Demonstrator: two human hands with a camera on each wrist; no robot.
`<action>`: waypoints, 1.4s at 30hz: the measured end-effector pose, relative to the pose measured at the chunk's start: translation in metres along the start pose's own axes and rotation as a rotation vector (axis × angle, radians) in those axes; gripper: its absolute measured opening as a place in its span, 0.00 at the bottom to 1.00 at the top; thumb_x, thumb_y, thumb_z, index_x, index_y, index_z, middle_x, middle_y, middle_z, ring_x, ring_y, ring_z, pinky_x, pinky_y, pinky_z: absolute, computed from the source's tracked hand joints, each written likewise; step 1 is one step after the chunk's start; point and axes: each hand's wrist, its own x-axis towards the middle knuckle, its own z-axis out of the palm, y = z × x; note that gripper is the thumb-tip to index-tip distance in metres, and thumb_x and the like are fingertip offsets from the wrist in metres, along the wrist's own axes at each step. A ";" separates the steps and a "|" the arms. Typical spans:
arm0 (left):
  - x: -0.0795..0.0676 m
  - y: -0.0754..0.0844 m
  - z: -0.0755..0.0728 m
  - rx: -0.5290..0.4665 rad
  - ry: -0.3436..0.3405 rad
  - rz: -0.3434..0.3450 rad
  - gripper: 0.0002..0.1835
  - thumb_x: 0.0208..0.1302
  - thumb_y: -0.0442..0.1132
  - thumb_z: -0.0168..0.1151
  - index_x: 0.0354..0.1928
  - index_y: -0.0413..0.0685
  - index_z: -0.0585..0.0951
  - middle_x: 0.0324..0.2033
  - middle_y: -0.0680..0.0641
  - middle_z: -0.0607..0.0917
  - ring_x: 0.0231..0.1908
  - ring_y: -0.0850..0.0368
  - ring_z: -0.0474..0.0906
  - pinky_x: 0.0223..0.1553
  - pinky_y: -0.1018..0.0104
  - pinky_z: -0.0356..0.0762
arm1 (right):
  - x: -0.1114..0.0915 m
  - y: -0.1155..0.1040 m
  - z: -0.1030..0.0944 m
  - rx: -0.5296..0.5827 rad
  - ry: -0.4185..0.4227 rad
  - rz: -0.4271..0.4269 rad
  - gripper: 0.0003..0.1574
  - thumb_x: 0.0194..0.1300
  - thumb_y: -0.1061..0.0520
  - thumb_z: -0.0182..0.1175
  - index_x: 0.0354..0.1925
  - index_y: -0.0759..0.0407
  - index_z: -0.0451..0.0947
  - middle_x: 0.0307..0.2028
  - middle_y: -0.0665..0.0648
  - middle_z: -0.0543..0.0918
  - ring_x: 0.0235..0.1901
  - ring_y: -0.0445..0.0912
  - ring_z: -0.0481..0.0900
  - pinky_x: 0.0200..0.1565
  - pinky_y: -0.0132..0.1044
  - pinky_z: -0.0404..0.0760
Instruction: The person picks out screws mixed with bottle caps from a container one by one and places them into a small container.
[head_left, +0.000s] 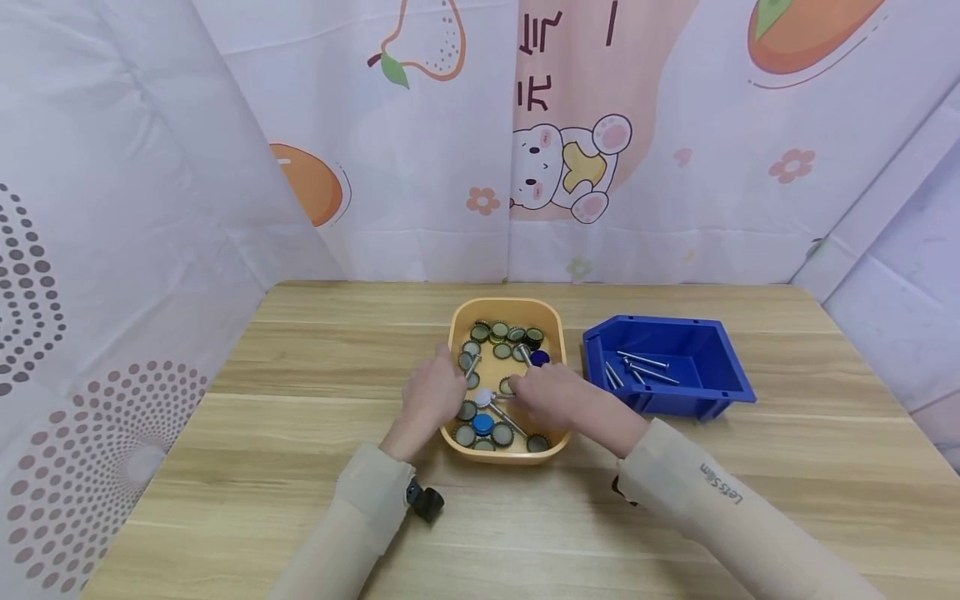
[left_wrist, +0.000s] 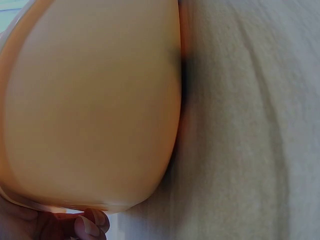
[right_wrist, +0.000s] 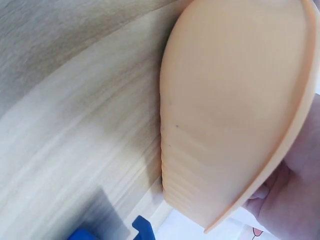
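A yellow-orange plastic basin [head_left: 506, 305] holds bottle caps [head_left: 501, 434] and several long silver screws [head_left: 510, 419]. My left hand [head_left: 435, 387] grips its left rim; in the left wrist view the curled fingers [left_wrist: 92, 225] show past the far end of the wall. One screw [head_left: 472, 367] leans inside, close to that hand. Over the right rim reaches my right hand [head_left: 551, 387], fingers down among the caps, apparently pinching a screw by its shaft; the fingertips are mostly hidden. Another screw [head_left: 526, 357] stands tilted just beyond those fingers. The right wrist view shows the basin's outer wall [right_wrist: 235, 100].
Right of the basin stands a blue plastic bin [head_left: 667, 403] with several long screws [head_left: 651, 372] lying in it. Both rest on a wood-grain table [head_left: 322, 358]. A printed curtain [head_left: 420, 183] hangs behind the table's far edge and along its sides.
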 end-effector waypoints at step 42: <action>0.000 -0.001 0.000 -0.008 0.007 0.016 0.17 0.71 0.43 0.47 0.55 0.42 0.70 0.25 0.45 0.78 0.22 0.50 0.74 0.21 0.61 0.67 | -0.060 0.079 -0.039 0.284 0.241 0.163 0.14 0.76 0.52 0.50 0.46 0.62 0.74 0.20 0.49 0.72 0.17 0.41 0.67 0.21 0.34 0.67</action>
